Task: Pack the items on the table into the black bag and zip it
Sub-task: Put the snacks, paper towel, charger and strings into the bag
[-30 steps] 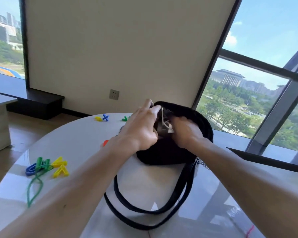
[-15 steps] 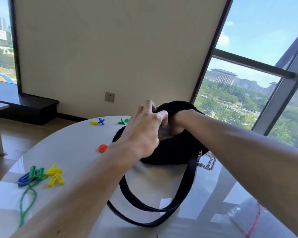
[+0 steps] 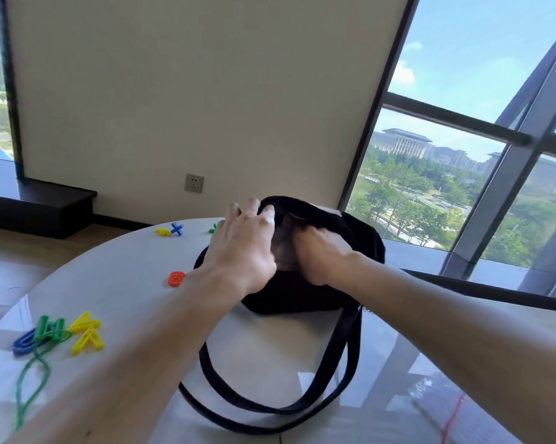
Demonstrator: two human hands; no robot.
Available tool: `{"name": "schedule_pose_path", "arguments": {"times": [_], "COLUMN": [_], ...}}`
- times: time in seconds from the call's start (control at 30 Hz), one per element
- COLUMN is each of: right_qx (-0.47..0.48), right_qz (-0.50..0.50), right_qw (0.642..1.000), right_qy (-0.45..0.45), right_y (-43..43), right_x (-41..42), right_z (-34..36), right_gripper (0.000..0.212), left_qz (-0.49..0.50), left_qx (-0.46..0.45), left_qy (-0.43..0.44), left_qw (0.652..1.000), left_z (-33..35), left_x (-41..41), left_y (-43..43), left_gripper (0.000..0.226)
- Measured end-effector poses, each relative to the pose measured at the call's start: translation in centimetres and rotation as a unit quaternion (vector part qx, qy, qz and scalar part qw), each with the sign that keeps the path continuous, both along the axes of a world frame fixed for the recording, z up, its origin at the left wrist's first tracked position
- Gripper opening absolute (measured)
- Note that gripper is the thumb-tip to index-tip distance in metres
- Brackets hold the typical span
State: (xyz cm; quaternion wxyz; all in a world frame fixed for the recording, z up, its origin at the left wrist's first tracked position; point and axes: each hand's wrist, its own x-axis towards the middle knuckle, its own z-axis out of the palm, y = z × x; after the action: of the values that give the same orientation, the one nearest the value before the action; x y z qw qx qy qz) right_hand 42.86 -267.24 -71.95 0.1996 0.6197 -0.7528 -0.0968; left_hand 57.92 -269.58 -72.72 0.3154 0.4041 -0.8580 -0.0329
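left hand [image 3: 241, 251] grips black bag [image 3: 302, 296] rim; right hand [image 3: 321, 254] buried inside, grip unreadable. Risk: rim slips, soft mouth collapses, trapping right hand.

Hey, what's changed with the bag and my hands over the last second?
The right hand has pushed into the mouth of the black bag, and the pale thing it held there is out of sight. The left hand shifted up onto the bag's top rim. The orange ring and clips stayed on the table.
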Motion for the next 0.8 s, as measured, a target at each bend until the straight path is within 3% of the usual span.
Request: {"name": "schedule_pose_path", "arguments": {"times": [0.13, 0.37, 0.5, 0.57, 0.63, 0.73, 0.8], "right_qx": [-0.003, -0.013, -0.167, -0.24, -0.28, -0.233, -0.156], "right_qz": [0.065, 0.079, 0.106, 0.083, 0.057, -0.005, -0.057], "right_qw": [0.998, 0.982, 0.931, 0.906, 0.878, 0.861, 0.871], "right_qy": [-0.025, -0.172, -0.308, -0.338, -0.383, -0.452, -0.463], "right_y": [5.4, 13.1, 17.0, 19.0, 19.9, 22.2, 23.9], "right_x": [2.3, 1.2, -1.6, -3.8, -5.6, -8.3, -9.1], "right_z": [-0.4, -2.1, -1.5, -0.9, 0.2, 0.2, -1.1], "right_gripper": [0.013, 0.035, 0.057, 0.054, 0.044, 0.032, 0.047], "left_qz": [-0.003, -0.003, -0.01, -0.021, -0.031, -0.121, -0.206], "left_qx": [-0.003, -0.005, -0.032, -0.032, -0.058, -0.064, -0.01], "left_qy": [-0.033, -0.13, -0.123, -0.131, -0.086, -0.054, -0.085], "left_qw": [0.999, 0.992, 0.992, 0.991, 0.994, 0.989, 0.975], "left_z": [-0.2, -1.7, -2.1, -2.1, -1.8, -0.8, -0.2], "left_x": [1.0, 1.8, 1.8, 1.3, 1.8, 1.7, 1.7], "left_y": [-0.3, -0.7, -0.4, 0.2, 0.0, 1.2, 2.3], "left_gripper": [0.04, 0.025, 0.015, 0.018, 0.021, 0.02, 0.017]}}
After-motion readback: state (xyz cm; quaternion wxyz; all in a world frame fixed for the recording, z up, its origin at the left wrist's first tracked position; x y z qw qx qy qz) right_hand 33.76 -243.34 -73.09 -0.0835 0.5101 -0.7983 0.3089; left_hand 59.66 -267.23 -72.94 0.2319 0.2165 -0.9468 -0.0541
